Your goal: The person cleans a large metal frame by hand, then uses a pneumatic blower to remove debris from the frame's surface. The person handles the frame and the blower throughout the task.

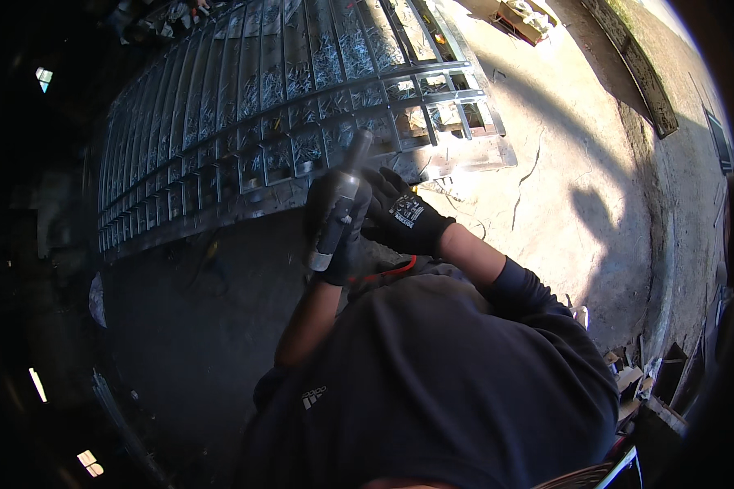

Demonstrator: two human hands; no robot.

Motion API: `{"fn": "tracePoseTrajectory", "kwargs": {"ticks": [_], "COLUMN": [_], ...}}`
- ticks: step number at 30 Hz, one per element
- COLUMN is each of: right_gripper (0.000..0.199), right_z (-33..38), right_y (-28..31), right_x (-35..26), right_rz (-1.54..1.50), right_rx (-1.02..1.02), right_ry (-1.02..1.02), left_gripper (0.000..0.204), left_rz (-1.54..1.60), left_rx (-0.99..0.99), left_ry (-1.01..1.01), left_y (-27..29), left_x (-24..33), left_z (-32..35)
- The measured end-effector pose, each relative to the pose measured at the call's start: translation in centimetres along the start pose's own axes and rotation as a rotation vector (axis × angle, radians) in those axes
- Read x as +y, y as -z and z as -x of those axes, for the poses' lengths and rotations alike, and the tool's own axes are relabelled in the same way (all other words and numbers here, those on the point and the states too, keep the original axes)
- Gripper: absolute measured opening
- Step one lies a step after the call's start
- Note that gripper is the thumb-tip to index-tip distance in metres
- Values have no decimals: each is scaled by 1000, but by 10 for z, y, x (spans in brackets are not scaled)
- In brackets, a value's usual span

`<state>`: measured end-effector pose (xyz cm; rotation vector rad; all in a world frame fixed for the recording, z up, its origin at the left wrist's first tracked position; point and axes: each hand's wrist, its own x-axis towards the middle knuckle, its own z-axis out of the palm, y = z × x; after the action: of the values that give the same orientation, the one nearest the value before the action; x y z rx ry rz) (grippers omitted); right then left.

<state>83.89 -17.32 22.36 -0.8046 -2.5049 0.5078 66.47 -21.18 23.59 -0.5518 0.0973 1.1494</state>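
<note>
Head view — hands (pixel 365 218) hold tool (pixel 342 200) tilted, nozzle up-right.

Metalwork yard at the mouth of a workshop, as I read it from the head view.

I note a large steel gate frame (pixel 285 106) of parallel bars and small square panels lying flat on a bare concrete floor (pixel 563 187), half in sunlight, half in shade. Offcuts and scrap (pixel 636 383) are heaped at the right edge, a wooden pallet (pixel 523 18) sits at the top, and a long kerb (pixel 640 77) borders the slab. Black work gloves (pixel 404 216) grip a cylindrical power tool (pixel 340 208).
</note>
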Motion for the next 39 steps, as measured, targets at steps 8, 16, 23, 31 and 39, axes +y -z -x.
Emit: {"fn": "tracePoseTrajectory", "kwargs": {"ticks": [8, 16, 23, 31, 39], "right_gripper": [68, 64, 48, 53, 32], "right_z": [-10, 15, -29, -22, -14], "right_y": [-46, -2, 131, 261, 115], "right_x": [-1, 83, 161, 328, 439], "right_rz": [-889, -821, -1692, -1155, -795], "right_rx": [446, 998, 1140, 931, -42], "right_ry": [-196, -436, 13, -479, -1392], "left_gripper": [68, 127, 91, 34, 44], "left_rz": [-2607, -2306, -2170, -2745, -2421], "left_rx": [-513, -440, -237, 384, 994], "left_ry": [-1305, -734, 434, -296, -541], "left_y": [-36, 37, 133, 184, 202], "left_x": [-33, 14, 72, 198, 223], "left_z": [-35, -91, -223, -162, -16]}}
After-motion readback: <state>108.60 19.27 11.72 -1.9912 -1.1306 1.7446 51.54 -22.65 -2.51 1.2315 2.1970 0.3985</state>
